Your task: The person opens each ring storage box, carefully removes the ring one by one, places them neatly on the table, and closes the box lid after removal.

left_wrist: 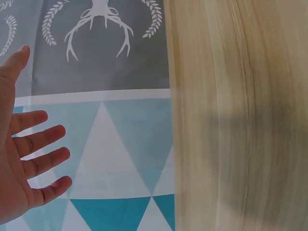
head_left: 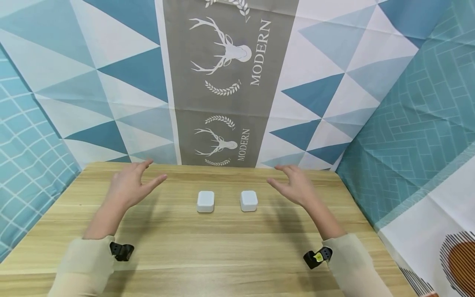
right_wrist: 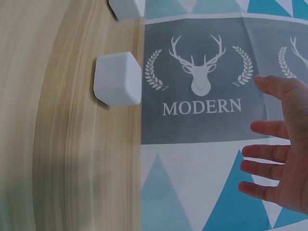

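Observation:
Two small white blocks with rounded edges stand apart on the wooden table. In the head view the left block [head_left: 205, 201] is nearer my left hand [head_left: 130, 183], and the right block [head_left: 249, 201] is nearer my right hand [head_left: 295, 185]. Both hands hover above the table, fingers spread and thumbs pointing inward, touching nothing. The left wrist view shows my left hand [left_wrist: 24, 149] with bare palm and no block in sight. In the right wrist view, my right hand [right_wrist: 284, 144] is apart from a white block [right_wrist: 118, 79]; another block [right_wrist: 127, 7] is cut off at the top.
The wooden table [head_left: 193, 255] meets a patterned cloth backdrop [head_left: 222, 99] at its far edge. Blue tiled-print cloth [head_left: 26, 156] hangs at the left, teal cloth [head_left: 415, 123] at the right. Small black wrist devices [head_left: 121, 251] sit at the cuffs of both sleeves.

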### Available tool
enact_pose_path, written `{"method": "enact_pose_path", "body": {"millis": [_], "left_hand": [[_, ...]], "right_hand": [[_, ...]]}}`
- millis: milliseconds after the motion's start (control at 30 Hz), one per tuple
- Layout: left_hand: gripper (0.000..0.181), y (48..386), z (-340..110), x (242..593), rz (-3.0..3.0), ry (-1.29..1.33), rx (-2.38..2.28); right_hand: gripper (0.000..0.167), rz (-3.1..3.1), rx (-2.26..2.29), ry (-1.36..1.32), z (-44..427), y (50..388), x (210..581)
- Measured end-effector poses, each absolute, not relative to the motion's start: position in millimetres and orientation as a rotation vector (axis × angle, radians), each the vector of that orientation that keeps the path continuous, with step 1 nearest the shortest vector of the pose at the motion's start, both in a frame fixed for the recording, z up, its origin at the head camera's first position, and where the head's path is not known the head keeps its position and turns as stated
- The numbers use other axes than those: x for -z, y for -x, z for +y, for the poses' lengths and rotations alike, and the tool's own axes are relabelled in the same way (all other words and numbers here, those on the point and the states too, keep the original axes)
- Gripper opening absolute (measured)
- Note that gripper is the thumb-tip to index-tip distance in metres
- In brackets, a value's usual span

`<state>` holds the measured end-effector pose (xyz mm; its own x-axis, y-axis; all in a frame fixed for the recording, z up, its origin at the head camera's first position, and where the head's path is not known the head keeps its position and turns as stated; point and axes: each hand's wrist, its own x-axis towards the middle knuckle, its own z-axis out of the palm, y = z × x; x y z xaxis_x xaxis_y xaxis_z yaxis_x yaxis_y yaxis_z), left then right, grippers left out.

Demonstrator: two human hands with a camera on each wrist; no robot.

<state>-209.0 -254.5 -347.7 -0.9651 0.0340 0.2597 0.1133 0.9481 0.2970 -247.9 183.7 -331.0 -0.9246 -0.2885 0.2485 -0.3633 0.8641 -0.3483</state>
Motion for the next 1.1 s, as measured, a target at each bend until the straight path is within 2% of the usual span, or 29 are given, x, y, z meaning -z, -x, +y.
{"method": "enact_pose_path", "body": {"millis": [1100], "left_hand": [[0.08,206.4,-242.9,373.7,-2.816,0.119,0.565]], "right_hand": [[0.054,-2.828,-0.67,-0.556,160.3,243.1,353.2]]}}
